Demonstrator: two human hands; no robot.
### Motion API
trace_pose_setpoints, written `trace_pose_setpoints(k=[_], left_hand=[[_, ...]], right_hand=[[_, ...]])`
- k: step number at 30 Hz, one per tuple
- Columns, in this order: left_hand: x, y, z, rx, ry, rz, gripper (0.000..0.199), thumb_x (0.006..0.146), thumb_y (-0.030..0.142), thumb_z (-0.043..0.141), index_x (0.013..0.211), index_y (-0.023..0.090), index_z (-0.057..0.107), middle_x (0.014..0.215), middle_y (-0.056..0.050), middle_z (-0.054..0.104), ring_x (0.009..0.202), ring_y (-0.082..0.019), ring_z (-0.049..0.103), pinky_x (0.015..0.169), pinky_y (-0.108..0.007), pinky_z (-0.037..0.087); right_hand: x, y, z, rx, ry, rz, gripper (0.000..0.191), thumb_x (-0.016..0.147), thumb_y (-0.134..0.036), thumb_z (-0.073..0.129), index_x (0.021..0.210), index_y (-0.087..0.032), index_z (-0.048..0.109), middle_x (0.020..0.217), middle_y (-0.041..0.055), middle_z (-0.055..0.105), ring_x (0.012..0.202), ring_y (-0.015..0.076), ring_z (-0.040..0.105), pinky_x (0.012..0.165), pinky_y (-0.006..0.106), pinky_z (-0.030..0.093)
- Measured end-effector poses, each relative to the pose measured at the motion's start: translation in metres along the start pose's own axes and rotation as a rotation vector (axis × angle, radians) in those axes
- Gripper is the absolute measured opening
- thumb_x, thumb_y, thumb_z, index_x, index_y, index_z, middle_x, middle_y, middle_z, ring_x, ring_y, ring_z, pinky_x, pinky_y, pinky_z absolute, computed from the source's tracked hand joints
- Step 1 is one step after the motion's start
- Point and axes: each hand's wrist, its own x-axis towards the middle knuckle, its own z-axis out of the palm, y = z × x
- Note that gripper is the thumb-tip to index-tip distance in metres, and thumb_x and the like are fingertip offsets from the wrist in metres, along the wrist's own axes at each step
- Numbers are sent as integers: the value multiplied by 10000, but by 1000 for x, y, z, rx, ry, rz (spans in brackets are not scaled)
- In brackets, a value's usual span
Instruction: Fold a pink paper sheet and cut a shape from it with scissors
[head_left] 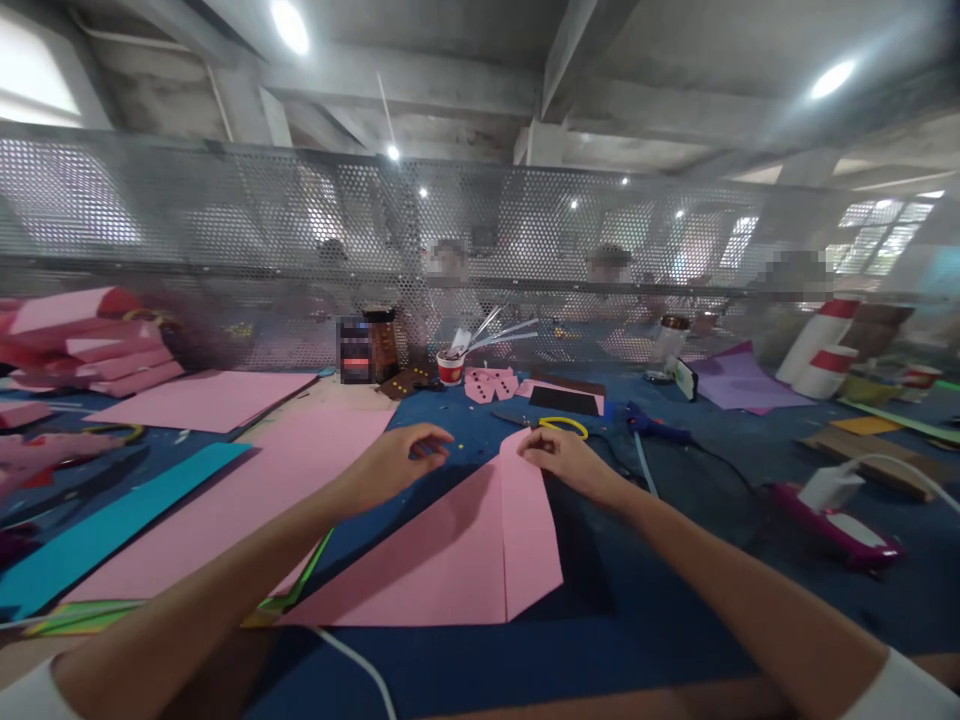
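A pink paper sheet (442, 550) with a crease lies on the blue tabletop in front of me, its narrow right flap raised. My right hand (551, 452) pinches the far end of that flap between thumb and fingers. Left of it, my left hand (409, 460) hovers above the table with its fingers curved and apart, holding nothing. Just beyond my right hand are scissors with yellow handles (562, 428). The far edge of the pink sheet is partly covered by my right fingers.
Larger pink sheets (247, 480) and a teal strip (120, 530) lie at left. A blue glue gun (656, 425) and a purple power strip (840, 525) with a cord are at right. A red paper cup (451, 368) stands near the perforated metal divider (517, 230).
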Motion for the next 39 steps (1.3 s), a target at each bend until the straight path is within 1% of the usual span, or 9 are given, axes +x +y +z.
trace_pose_setpoints(k=[2,5,7,9,15,19,25,31,39], left_hand=[[-3,4,20,137,34,92,322,920,406,483,1148,230,628,1174,-63,676,1069,-241,623,902,-366,485],[-11,6,43,368,-148,325,395,960,367,428,1330,267,526,1394,-51,546,1297,-258,468,1070,-424,361],[-16,6,52,473,-194,361,492,976,423,405,1447,281,387,1489,-38,442,1403,-276,318,1128,-459,272],[-20,5,57,530,-230,363,533,987,486,360,1483,296,315,1526,-18,384,1435,-273,250,1157,-467,203],[-18,0,53,583,-237,359,516,986,535,327,1453,318,353,1499,3,428,1419,-245,298,1168,-455,147],[-17,2,45,532,-259,354,508,988,526,326,1455,327,345,1491,-9,441,1421,-244,293,1162,-447,164],[-22,5,33,469,-293,372,534,957,549,405,1451,352,357,1500,-19,425,1432,-290,257,1168,-490,134],[-19,2,45,461,-227,360,539,950,557,414,1423,299,399,1494,-55,429,1421,-283,285,1166,-490,162],[-14,7,52,441,-219,339,470,969,521,391,1367,271,421,1535,-43,362,1460,-275,172,1176,-499,149]], right_hand=[[0,6,0,-76,-30,-1,205,825,-342,573,863,-171,678,845,28,679,787,171,606,719,286,439],[-1,13,-1,-190,-39,7,215,827,-360,593,875,-174,691,897,35,699,831,183,610,761,299,425],[0,16,-2,-225,-25,25,221,836,-354,587,916,-178,694,937,40,705,846,183,613,772,299,422],[0,17,-3,-259,13,45,206,839,-320,577,930,-176,693,935,42,706,823,175,611,745,287,422],[-2,14,5,-359,100,55,158,811,-225,570,879,-183,706,819,19,700,710,146,580,649,256,394],[-4,10,10,-336,94,17,176,810,-196,548,898,-189,700,849,12,700,692,135,563,639,250,387],[-5,6,11,-331,55,-5,172,815,-192,544,900,-187,694,856,11,703,682,132,557,644,250,385],[-3,9,11,-360,90,26,161,848,-262,546,883,-191,686,817,13,692,703,141,578,635,251,382],[-1,14,16,-456,109,60,160,846,-262,534,885,-206,679,784,8,691,687,144,590,604,245,371]])
